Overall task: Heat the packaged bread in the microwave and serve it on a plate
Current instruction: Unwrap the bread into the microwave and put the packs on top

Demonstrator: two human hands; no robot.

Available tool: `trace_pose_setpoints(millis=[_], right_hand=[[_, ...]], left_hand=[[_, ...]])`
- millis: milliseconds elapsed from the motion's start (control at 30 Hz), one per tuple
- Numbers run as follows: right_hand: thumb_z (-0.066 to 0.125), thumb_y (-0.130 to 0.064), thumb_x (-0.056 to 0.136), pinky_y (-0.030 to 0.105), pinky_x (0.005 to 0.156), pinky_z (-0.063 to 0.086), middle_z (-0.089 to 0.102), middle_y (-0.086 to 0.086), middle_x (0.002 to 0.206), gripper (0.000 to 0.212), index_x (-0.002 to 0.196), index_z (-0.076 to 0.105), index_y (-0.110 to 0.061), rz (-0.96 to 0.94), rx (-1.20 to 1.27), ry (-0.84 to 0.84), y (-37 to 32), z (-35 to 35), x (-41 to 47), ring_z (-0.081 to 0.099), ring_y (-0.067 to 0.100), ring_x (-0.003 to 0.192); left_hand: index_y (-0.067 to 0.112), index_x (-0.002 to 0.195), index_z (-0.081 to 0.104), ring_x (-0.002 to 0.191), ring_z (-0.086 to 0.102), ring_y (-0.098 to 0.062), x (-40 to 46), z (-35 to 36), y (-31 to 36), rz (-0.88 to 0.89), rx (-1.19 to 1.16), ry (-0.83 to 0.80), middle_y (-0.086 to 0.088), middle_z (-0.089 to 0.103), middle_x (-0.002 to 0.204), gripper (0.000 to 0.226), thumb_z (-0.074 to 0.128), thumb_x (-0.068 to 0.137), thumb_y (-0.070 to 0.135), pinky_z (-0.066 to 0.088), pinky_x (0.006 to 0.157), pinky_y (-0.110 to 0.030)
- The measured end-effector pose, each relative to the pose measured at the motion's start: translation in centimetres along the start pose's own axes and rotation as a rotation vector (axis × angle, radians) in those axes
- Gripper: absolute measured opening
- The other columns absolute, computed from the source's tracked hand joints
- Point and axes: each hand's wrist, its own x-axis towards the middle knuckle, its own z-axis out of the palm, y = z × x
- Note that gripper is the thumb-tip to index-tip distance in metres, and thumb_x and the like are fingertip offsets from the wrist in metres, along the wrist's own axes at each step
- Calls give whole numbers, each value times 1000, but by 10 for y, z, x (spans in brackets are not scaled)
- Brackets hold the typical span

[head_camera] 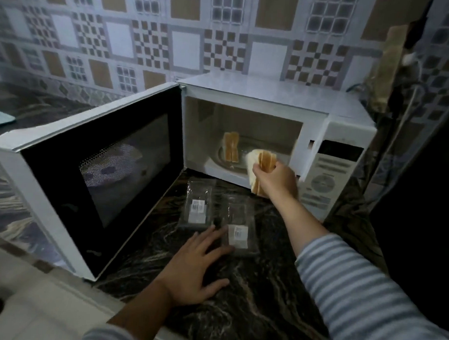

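Observation:
A white microwave (272,95) stands on the dark marble counter with its door (98,170) swung wide open to the left. Inside, a pair of bread slices (231,146) stands upright on the glass turntable (222,158). My right hand (276,180) grips a stack of bread slices (261,162) at the front of the cavity opening. My left hand (197,264) lies flat on the counter, fingers spread, with its fingertips touching the nearer of two empty clear wrappers (239,230). The other wrapper (197,203) lies just beyond it.
The microwave's control panel (325,178) is at the right of the cavity. A patterned tile wall (172,40) runs behind. A pale board edge (1,117) shows at far left. The counter's front edge (127,309) is close to me, with pale floor below.

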Motion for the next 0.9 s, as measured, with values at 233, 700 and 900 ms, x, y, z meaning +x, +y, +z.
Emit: trace_pose_setpoints(millis=[233,700,900], right_hand=[[55,-62,81,37,77,52,68,9,96,46,84,63,-17,47,-47,-19,-1,41,79,63,28,89],[59,-55,84,38,98,40,62,14,125,55,115,65,-10,152,-90,-88,-11,65,138,55,34,119],[60,-55,85,43,99,39,59,18,123,55,110,62,-6,162,-132,-29,-6,56,110,49,38,119]], left_hand=[[44,149,-5,143,-28,-11,9,-4,0,-96,63,-125,19,-17,158,81,39,86,71,-18,113,-56],[39,151,1,144,-27,-11,15,-9,-2,-119,32,-164,22,-16,157,82,43,87,66,-13,111,-64],[38,152,-1,143,-29,-11,14,-9,-1,-103,20,-165,21,-17,157,80,38,88,67,-17,112,-60]])
